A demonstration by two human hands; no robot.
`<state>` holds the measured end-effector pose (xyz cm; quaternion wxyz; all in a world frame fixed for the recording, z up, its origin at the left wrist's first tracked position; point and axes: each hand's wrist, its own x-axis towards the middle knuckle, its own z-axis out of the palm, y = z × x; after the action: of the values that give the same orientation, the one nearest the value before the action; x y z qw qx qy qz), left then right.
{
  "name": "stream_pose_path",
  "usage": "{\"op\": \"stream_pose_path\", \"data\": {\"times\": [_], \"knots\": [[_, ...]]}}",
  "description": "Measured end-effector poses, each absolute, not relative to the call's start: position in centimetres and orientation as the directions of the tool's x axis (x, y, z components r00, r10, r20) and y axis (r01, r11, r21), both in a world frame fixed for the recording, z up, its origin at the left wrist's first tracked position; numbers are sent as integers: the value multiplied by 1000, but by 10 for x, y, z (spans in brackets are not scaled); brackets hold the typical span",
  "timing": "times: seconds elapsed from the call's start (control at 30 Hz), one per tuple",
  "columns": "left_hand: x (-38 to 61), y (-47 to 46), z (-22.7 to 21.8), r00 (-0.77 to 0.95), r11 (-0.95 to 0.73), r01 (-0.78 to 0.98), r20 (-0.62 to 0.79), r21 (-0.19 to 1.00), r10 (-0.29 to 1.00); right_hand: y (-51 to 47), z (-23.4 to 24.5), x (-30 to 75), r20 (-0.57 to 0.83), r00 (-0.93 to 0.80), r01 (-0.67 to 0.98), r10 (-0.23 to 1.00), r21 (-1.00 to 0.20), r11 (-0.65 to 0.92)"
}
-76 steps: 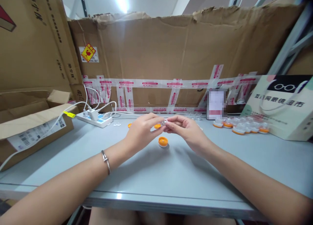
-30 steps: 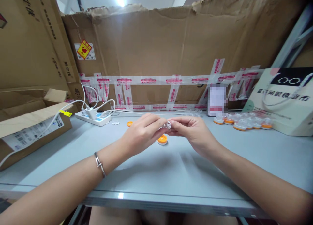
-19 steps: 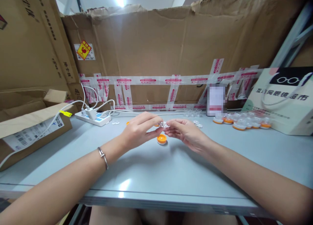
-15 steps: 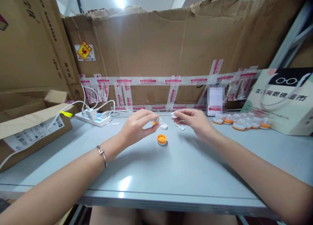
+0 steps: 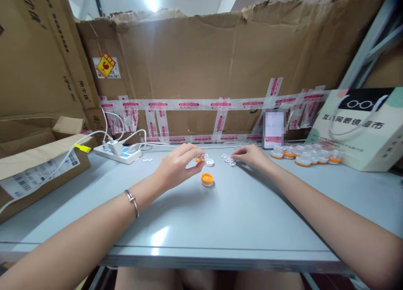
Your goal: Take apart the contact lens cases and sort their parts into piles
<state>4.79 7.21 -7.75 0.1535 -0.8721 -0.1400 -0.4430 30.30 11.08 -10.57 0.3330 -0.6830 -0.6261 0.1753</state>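
Above the table, my left hand (image 5: 181, 166) is closed in a pinch on a small clear round piece (image 5: 203, 157), partly covered by the fingers. Its exact kind is not clear. My right hand (image 5: 250, 155) is low at the tabletop, fingertips together at the edge of several small white ring pieces (image 5: 226, 158); whatever is between them is hidden. Between and nearer than the hands stands an orange round part on a white base (image 5: 207, 179). A flat white round part (image 5: 209, 162) lies just behind it.
Finished-looking orange and white round pieces with clear tops (image 5: 304, 159) cluster at right, beside a paper bag (image 5: 355, 143) and a phone-like screen (image 5: 273, 128). At left are a power strip (image 5: 118, 152), small clear discs (image 5: 147, 159) and an open carton (image 5: 47, 172). Large cardboard (image 5: 195, 59) walls the back.
My right hand has lowered to the white ring pieces; earlier it was raised with a small white bit at its fingertips. My left hand keeps its pinch. The view has shifted slightly.
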Motion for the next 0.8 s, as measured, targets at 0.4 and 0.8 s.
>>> {"op": "stream_pose_path", "data": {"times": [0.4, 0.8], "knots": [[52, 68, -79, 553, -915, 386, 824, -120, 125, 77, -82, 272, 346, -27, 522, 938, -795, 308], [55, 64, -79, 513, -910, 387, 855, -149, 78, 48, -83, 235, 429, -278, 184, 860, -854, 486]]}}
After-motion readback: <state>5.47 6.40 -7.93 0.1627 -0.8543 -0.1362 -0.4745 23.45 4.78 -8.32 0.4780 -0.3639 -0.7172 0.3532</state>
